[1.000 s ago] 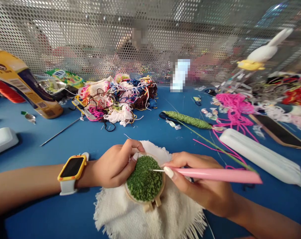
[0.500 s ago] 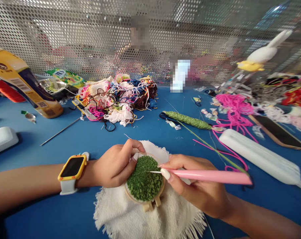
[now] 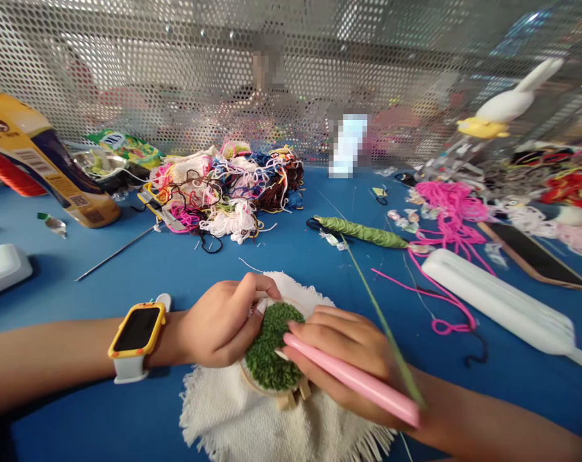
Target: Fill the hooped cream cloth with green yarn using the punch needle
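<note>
My left hand (image 3: 226, 321) is closed on the far-left rim of a small embroidery hoop (image 3: 258, 387), thumb and fingers pressing its edge. Stretched in the hoop is off-white fringed cloth (image 3: 237, 414), covered inside by dark green looped yarn (image 3: 270, 353). With my right hand (image 3: 346, 346) I grip a pink-handled punch needle (image 3: 355, 383). Its tip end points down into the green loops, and the metal needle itself is hidden. A light green strand (image 3: 383, 314) runs from the handle's rear end toward a wound bundle of green yarn (image 3: 362, 231).
Behind the hoop lies a tangled heap of mixed yarn (image 3: 233, 186), with a metal rod (image 3: 115, 255) to its left. Pink yarn (image 3: 447, 202), a white handheld device (image 3: 497, 301) and a phone (image 3: 536, 253) lie at right. A yellow bottle (image 3: 45, 160) stands left; perforated metal panel (image 3: 185, 83) rises behind.
The punch needle has tilted, its rear end swinging down toward me, and its tip has gone into the green loops. My right hand has shifted left over the hoop; my left hand stays.
</note>
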Motion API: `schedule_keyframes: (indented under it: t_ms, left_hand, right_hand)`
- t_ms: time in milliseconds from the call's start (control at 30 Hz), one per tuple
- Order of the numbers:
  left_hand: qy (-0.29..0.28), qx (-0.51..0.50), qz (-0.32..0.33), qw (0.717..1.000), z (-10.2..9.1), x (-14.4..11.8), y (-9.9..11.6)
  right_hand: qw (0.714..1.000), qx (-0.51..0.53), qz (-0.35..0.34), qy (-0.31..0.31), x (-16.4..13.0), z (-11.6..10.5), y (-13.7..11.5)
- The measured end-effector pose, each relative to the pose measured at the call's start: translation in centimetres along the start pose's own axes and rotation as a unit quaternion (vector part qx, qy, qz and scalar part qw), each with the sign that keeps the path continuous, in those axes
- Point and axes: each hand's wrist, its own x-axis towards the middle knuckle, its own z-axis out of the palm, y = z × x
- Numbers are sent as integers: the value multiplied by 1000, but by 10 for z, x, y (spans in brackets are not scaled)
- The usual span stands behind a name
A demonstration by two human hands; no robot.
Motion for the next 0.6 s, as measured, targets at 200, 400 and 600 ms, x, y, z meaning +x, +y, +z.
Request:
schedule_keyframes:
  t_ms: [200,400,600]
  left_hand:
    - [-6,-35,-6,999,2,-1,-1]
    - [-17,-65,-21,998,0,-1,-2]
    - [-22,-68,-28,997,0,0,-2]
  right_hand:
    - [998,44,32,23,4,3,3]
    - [979,171,110,-17,7,-20,-1]
    - [972,164,163,33,4,-22,0]
